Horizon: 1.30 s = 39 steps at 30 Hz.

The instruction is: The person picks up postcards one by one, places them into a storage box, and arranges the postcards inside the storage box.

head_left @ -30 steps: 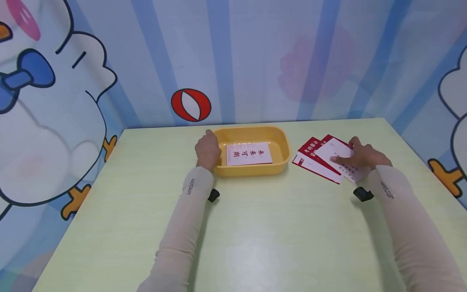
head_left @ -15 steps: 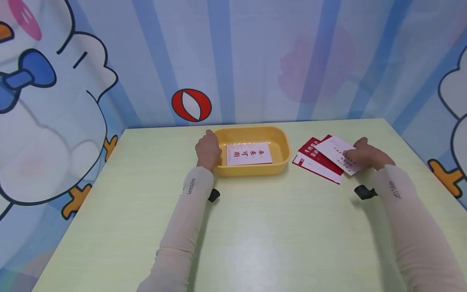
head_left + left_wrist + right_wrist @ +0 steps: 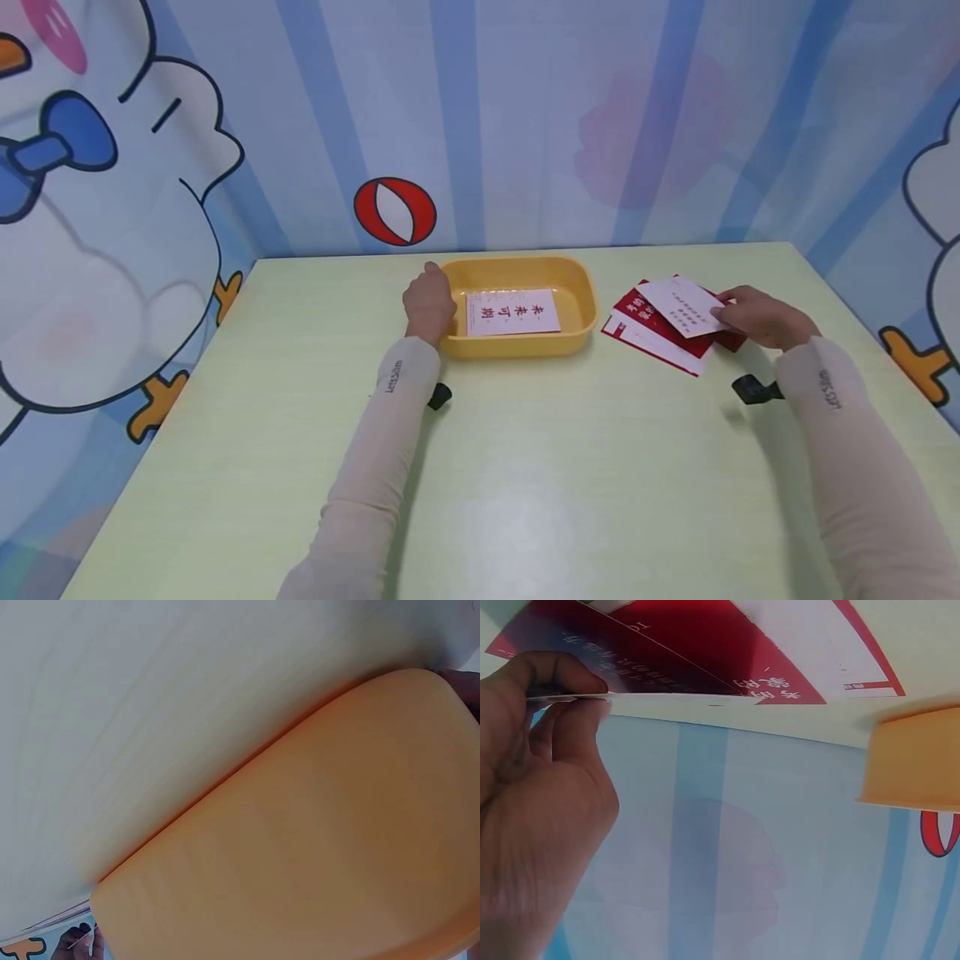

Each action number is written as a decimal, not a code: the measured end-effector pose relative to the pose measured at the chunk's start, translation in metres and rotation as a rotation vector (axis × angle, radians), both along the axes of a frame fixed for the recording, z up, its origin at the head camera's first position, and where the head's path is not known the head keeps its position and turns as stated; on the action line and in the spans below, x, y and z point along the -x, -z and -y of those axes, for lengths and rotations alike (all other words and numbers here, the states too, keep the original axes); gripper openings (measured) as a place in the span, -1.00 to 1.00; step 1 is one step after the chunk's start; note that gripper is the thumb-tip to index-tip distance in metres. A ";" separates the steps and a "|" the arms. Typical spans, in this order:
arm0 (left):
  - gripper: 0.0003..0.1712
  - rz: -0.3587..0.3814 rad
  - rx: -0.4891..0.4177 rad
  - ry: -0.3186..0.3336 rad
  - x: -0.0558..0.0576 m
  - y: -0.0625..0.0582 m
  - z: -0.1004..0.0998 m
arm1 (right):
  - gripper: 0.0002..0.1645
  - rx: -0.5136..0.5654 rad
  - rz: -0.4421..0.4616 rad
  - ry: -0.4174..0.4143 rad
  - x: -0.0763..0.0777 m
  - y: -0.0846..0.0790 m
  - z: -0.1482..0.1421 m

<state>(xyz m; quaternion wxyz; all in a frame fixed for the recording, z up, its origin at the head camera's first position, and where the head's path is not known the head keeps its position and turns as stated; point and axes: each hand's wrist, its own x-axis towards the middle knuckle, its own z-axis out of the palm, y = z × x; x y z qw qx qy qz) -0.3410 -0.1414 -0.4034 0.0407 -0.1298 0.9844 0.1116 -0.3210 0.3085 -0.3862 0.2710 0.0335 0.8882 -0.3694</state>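
Observation:
My right hand [image 3: 767,318] pinches a white card [image 3: 682,305] with red print by its near right end. In the right wrist view this card shows edge-on between thumb and fingers, raised over the other cards. Beneath it, a fan of red and white cards [image 3: 651,343] lies on the table. My left hand [image 3: 429,305] grips the left end of a yellow plastic tray [image 3: 517,346], fingers over its rim and partly hidden. Inside the tray rests one white card [image 3: 513,312] with large red characters. The left wrist view is mostly filled by the tray's side [image 3: 300,840].
The pale green table [image 3: 525,467] stretches toward me in front of the tray. Behind it stands a blue striped backdrop [image 3: 517,125] with cartoon prints. A dark wrist camera [image 3: 752,389] sticks out below my right wrist.
My right hand has gone from spread fingers on the top card to pinching it, lifting it and shifting it slightly left, uncovering red cards below. The left hand stays on the tray.

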 end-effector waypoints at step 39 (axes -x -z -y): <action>-0.53 -0.016 -0.012 -0.008 -0.002 0.000 -0.001 | -0.07 0.262 -0.031 0.020 0.002 -0.002 0.020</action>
